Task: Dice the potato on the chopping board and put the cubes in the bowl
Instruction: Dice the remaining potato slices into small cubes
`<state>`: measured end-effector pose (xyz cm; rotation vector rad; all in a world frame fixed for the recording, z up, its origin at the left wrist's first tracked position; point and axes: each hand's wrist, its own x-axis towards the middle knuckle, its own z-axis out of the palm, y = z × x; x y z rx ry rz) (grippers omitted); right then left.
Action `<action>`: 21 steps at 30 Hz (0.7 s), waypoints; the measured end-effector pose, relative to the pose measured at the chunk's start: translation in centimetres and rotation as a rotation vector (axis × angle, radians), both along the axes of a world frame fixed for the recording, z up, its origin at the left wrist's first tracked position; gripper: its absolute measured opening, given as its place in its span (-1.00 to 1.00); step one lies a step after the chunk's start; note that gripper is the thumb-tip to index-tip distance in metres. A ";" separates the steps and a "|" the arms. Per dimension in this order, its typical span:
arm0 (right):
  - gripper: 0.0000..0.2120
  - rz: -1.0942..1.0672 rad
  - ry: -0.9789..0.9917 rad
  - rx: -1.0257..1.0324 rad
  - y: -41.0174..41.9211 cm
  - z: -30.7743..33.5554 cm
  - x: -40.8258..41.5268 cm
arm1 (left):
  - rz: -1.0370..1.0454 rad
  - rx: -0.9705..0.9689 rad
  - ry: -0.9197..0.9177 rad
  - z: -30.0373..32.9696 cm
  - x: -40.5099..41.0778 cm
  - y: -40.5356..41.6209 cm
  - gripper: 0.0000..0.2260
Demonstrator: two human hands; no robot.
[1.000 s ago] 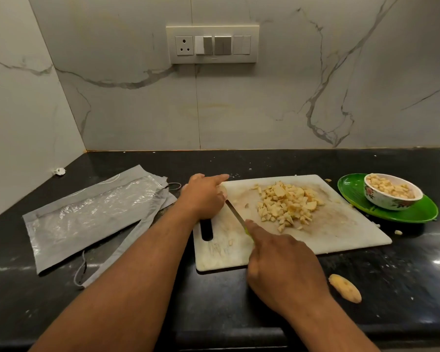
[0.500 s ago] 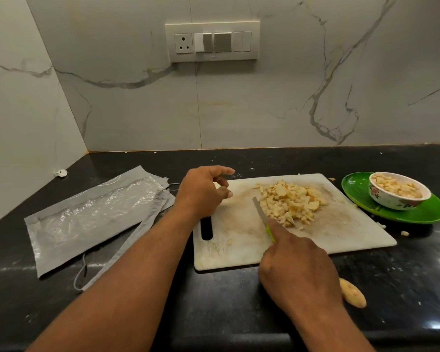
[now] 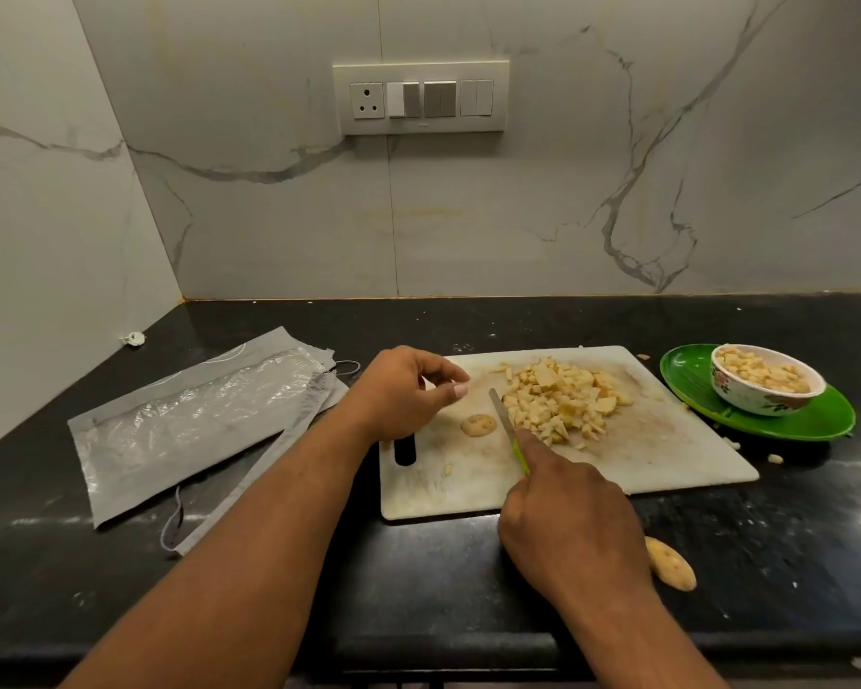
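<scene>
A white chopping board point(image 3: 667, 450) lies on the black counter with a heap of diced potato cubes point(image 3: 560, 397) at its middle. A small round potato end piece point(image 3: 478, 425) lies flat on the board, left of the heap. My right hand point(image 3: 567, 524) grips a green-handled knife point(image 3: 505, 425), its blade resting against the heap's left side. My left hand point(image 3: 401, 392) hovers over the board's left edge, fingers loosely curled and holding nothing. A patterned white bowl point(image 3: 761, 390) with potato cubes in it stands on a green plate point(image 3: 816, 420) to the right.
A grey bag with a clear plastic sheet point(image 3: 195, 425) lies on the counter to the left. A potato piece with skin point(image 3: 669, 569) sits near the counter's front edge, right of my right wrist. Stray cubes point(image 3: 774, 458) lie by the plate. A switch panel point(image 3: 421, 98) is on the marble wall.
My left hand lifted and opened, leaving the small potato end piece lying on the board. The knife swung right from the board's left part to the edge of the heap.
</scene>
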<state>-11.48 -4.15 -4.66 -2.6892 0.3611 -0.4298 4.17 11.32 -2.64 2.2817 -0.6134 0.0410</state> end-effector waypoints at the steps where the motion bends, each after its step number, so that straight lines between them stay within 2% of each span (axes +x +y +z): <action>1: -0.42 0.007 -0.007 0.004 0.0 0.0 0.0 | -0.023 0.031 0.006 0.1 -0.4 -0.3 -0.79; 4: -0.42 0.020 -0.046 0.009 0.2 0.1 -0.1 | -0.034 0.130 0.052 0.0 -1.2 -1.2 -0.69; 8: -0.43 0.039 -0.085 -0.023 0.4 0.1 -0.3 | 0.011 0.176 0.047 -0.1 -1.3 -1.8 -0.89; 10: -0.43 0.042 -0.081 -0.031 0.5 0.1 -0.4 | 0.031 0.193 0.046 0.1 -1.4 -2.0 -0.92; 21: -0.44 0.046 0.096 -0.082 -0.2 2.1 -5.4 | 0.075 0.261 0.065 0.5 -1.6 -2.2 -0.91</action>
